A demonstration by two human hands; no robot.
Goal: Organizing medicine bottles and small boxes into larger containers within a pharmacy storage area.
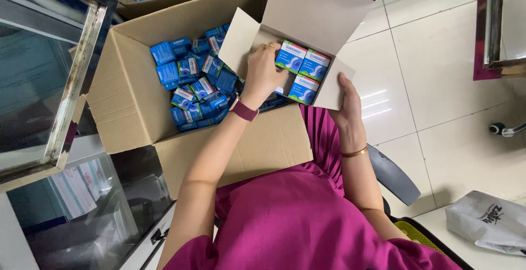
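Three little blue-and-white packs (pixel 304 70) showed standing side by side in the white box (pixel 315 7), lid flap up; the left hand (pixel 263 72) was down inside that box, fingers curled and touching the packs' left edge, though whether it actually gripped one I couldn't tell, since the box wall hid the fingertips; the right hand (pixel 346 105) was spread fairly open, cupping the box's near right corner from outside, thumb along the wall; the white box sat tilted over the right side of a big carton (pixel 129 100); that carton was loaded with loads more of the same blue packs (pixel 192 81), jumbled every which way; a wristband (pixel 244 111) on the left wrist, a thin bangle (pixel 355 152) on the right; glass cabinet (pixel 44 78) just left of the carton; a grey bag (pixel 487 223) lay well off to the right.
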